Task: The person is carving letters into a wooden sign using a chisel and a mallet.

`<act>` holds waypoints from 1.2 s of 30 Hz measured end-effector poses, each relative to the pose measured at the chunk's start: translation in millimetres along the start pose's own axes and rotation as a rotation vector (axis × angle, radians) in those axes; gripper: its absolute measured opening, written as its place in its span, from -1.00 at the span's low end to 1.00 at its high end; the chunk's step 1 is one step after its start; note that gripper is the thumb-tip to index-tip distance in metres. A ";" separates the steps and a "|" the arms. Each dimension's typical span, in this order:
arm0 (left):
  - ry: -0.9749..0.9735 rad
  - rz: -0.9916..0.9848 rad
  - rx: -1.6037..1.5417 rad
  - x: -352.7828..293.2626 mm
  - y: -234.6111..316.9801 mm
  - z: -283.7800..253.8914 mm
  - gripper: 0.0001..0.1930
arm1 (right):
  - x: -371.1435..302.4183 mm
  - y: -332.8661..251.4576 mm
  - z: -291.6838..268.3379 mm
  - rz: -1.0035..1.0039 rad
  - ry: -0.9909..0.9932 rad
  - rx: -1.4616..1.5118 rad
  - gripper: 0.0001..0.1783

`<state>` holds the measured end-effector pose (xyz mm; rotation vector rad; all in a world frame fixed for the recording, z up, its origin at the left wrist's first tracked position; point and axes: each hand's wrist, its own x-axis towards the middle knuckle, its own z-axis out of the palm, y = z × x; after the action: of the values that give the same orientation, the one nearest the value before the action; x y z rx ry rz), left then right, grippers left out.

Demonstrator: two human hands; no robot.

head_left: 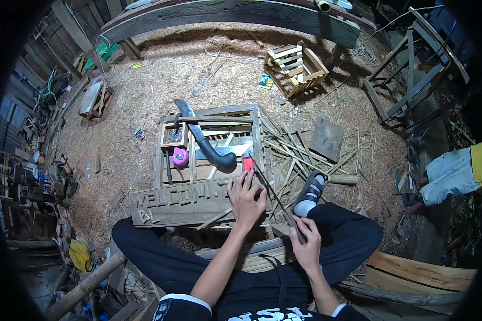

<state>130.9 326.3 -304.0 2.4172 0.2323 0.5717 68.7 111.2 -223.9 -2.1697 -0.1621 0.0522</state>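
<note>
My right hand [306, 246] is closed round the handle of a long, thin, dark-bladed knife [276, 197]. Its blade slants up and left, its tip close to a red block-like object [247, 163]. My left hand [247, 200] rests on the right end of a wooden board [166, 218], fingers stretched and apart; whether a small piece lies under them is hidden. Raised letters made of short wood strips run along the board. Beyond it, on a slatted wooden table [256, 134], lie a curved machete [201, 136] with a black handle, a pink tape measure [180, 157] and a screwdriver-like tool [168, 167].
Thin wood strips [286, 150] and a flat wooden piece [326, 139] lie right of the table. A slatted crate [297, 69] stands on the shavings-covered floor, beneath a long bench [230, 17]. A wooden frame [412, 75] stands far right. My sandalled foot [309, 192] is beside the table.
</note>
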 end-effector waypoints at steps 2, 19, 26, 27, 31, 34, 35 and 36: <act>0.006 0.010 0.006 -2.8 0.5 -1.4 -0.85 | -4.6 -1.1 -5.3 0.022 0.000 0.016 -0.61; 0.012 0.011 -0.006 -2.7 -0.2 0.5 -0.85 | 23.5 -9.1 19.3 -0.017 0.020 -0.015 -0.62; 0.006 0.020 -0.001 -2.0 0.0 1.9 -0.84 | 7.7 -6.6 6.3 0.007 0.024 -0.017 -0.60; 0.012 0.018 -0.006 -2.0 -1.2 2.2 -0.83 | 16.9 -8.0 16.0 -0.022 0.044 -0.024 -0.61; 0.022 0.023 -0.003 -1.6 1.9 -0.1 -0.84 | 15.1 -7.2 9.9 0.007 0.014 -0.005 -0.63; 0.005 0.004 0.012 -3.2 1.0 -1.9 -0.85 | -4.8 -6.3 -6.0 0.037 -0.014 0.006 -0.63; 0.006 0.002 0.012 -1.6 1.6 -1.7 -0.85 | -1.3 -6.4 -4.2 0.042 -0.001 -0.012 -0.63; 0.003 0.011 0.011 -0.2 1.0 -1.6 -0.85 | 5.4 -9.0 2.6 0.046 0.002 -0.013 -0.63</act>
<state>130.0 326.3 -302.4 2.4296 0.2233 0.5801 72.9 119.1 -217.8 -2.1868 -0.1115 0.0761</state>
